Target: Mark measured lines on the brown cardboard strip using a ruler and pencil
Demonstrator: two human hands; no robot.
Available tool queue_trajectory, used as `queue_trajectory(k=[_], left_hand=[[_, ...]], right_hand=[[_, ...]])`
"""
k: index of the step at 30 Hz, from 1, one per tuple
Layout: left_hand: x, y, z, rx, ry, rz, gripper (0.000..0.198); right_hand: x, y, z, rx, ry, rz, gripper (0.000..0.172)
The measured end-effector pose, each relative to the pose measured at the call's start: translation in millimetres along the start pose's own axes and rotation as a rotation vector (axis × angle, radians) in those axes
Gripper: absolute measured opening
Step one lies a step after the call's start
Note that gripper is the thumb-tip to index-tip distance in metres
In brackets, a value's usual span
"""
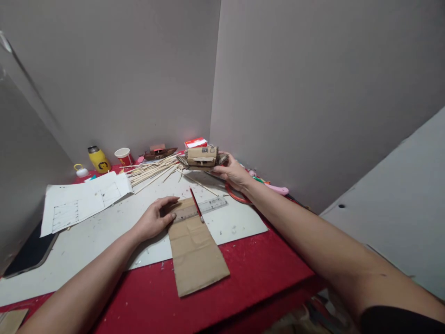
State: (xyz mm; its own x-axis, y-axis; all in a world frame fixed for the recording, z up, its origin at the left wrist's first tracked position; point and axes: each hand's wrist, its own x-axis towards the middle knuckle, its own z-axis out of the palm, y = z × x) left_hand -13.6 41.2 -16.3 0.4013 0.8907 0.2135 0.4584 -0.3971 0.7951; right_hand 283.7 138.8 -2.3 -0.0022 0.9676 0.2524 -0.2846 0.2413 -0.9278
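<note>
My left hand (157, 218) lies flat, fingers stretched out, on the upper left corner of a brown cardboard strip (196, 253) that lies on a white board (104, 241). A clear ruler (208, 206) crosses the top of the strip, with a red pencil (196, 204) lying across it. My right hand (233, 174) reaches toward the back and holds a small cardboard model (202, 156), raised just above the board.
A bundle of thin wooden sticks (153, 170) lies at the back. Behind it stand a yellow bottle (98, 159), a paper cup (123, 156), a small wooden boat model (160, 152) and a red-white box (195, 142). A paper drawing (83, 200) lies left. Grey walls enclose the red table (260, 273).
</note>
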Motion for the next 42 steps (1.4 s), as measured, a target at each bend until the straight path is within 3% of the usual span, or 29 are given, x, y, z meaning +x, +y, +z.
queue_trajectory(k=[5, 12, 18, 26, 36, 42], left_hand=[[0.1, 1.6, -0.9, 0.027, 0.02, -0.008, 0.058], [2.3, -2.6, 0.4, 0.064, 0.061, -0.008, 0.055], [3.3, -4.0, 0.6, 0.103, 0.077, -0.006, 0.052], [2.7, -2.9, -0.5, 0.145, 0.076, 0.012, 0.047], [2.4, -4.3, -0.4, 0.177, 0.07, 0.026, 0.045], [0.2, -7.2, 0.2, 0.204, 0.069, 0.04, 0.043]], right_hand=[[4.9, 1.2, -8.9, -0.082, -0.011, 0.016, 0.066], [6.1, 3.9, -13.7, -0.318, -0.087, -0.011, 0.033], [5.2, 2.2, -19.6, -0.605, -0.179, -0.049, 0.033], [11.7, 1.9, -23.9, -0.901, -0.187, -0.134, 0.036], [16.7, -3.5, -27.1, -0.89, -0.111, -0.195, 0.033], [53.2, -26.9, -40.3, -0.781, 0.031, -0.252, 0.036]])
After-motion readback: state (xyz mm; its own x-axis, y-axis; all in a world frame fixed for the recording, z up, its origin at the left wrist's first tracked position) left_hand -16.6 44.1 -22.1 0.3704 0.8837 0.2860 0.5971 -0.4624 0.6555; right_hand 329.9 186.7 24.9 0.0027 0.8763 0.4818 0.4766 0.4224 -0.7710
